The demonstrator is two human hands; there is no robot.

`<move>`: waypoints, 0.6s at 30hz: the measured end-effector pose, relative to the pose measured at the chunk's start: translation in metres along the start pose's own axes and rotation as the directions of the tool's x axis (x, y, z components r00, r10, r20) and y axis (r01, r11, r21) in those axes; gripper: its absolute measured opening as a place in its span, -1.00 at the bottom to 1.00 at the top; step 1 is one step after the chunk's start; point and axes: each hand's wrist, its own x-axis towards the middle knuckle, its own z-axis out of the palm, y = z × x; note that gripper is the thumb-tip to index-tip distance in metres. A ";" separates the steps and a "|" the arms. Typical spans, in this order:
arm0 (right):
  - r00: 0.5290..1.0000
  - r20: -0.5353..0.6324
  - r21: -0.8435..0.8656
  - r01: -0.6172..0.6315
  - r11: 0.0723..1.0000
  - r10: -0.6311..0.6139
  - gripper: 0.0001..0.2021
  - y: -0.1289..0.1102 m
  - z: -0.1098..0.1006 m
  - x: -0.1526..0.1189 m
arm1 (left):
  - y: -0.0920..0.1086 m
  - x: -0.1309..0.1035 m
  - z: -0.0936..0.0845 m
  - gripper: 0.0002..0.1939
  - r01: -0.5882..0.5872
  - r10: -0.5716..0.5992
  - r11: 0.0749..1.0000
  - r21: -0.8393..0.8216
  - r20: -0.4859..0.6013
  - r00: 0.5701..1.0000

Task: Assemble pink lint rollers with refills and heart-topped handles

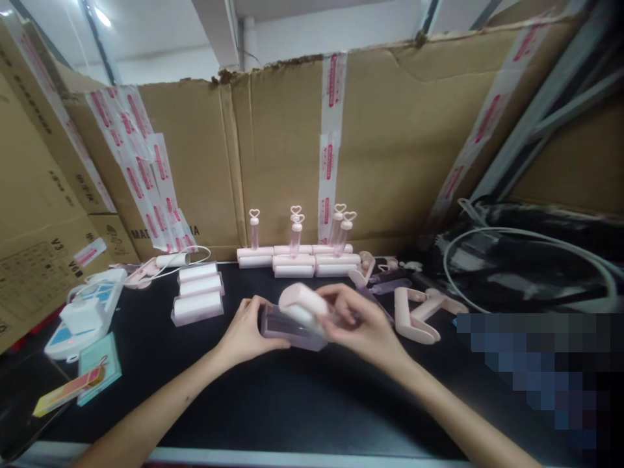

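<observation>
My left hand (251, 335) grips the left end of a translucent pinkish case (295, 335) on the black table. Above the case, my right hand (353, 318) holds a white roller with a pale pink end (302, 302), tilted and slightly blurred. To the left, several white rollers in translucent cases (197, 304) lie in a short column. Behind my hands is a row of pink-and-white rollers (293, 265), with clear tubes with heart-shaped tops (296, 237) standing at it.
Pink handle parts (416, 318) lie right of my right hand. A white power strip (85, 318) and a teal box (100, 367) are at the left. Cardboard (277, 156) stands behind; a cable (531, 234) loops over black plastic at the right.
</observation>
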 end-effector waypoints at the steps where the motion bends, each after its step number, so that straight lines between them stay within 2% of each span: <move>1: 0.995 -0.091 0.048 -0.038 0.998 0.043 -0.65 0.003 -0.005 0.002 | -0.005 0.003 -0.001 -0.44 0.028 -0.028 1.000 0.000 -0.001 1.000; 3: 0.965 -0.222 0.178 -0.100 0.979 0.139 -0.61 0.006 -0.014 0.005 | -0.012 0.007 -0.002 -0.34 0.073 -0.073 0.997 -0.004 -0.072 0.995; 5: 0.950 -0.231 0.305 -0.134 0.943 0.209 -0.57 0.004 -0.015 0.006 | -0.011 0.007 -0.002 -0.14 0.045 -0.052 0.998 -0.040 -0.205 0.977; 7: 0.961 -0.134 0.398 -0.172 0.901 0.243 -0.57 -0.002 -0.006 0.003 | -0.001 0.001 -0.001 0.01 -0.094 0.046 0.979 -0.182 -0.252 0.967; 9: 0.974 0.031 0.442 -0.214 0.871 0.224 -0.59 -0.010 0.009 -0.004 | 0.016 -0.010 0.002 0.01 -0.214 0.162 0.870 -0.444 -0.152 0.975; 11: 0.979 0.147 0.363 -0.185 0.913 0.140 -0.67 -0.017 0.022 -0.011 | 0.032 -0.020 0.007 -0.15 -0.139 0.166 0.743 -0.655 -0.020 0.986; 13: 0.983 0.179 0.163 -0.063 0.985 0.034 -0.80 -0.020 0.025 -0.017 | 0.040 -0.027 0.011 -0.37 -0.015 0.074 0.691 -0.723 0.050 0.996; 15: 0.986 0.167 -0.047 0.033 0.998 -0.024 -0.88 -0.017 0.020 -0.019 | 0.040 -0.028 0.011 -0.51 0.029 -0.015 0.700 -0.714 0.026 1.000; 18: 0.985 0.173 -0.199 0.021 0.980 0.014 -0.85 -0.013 0.008 -0.017 | 0.034 -0.021 0.004 -0.57 -0.010 -0.096 0.791 -0.612 -0.140 0.985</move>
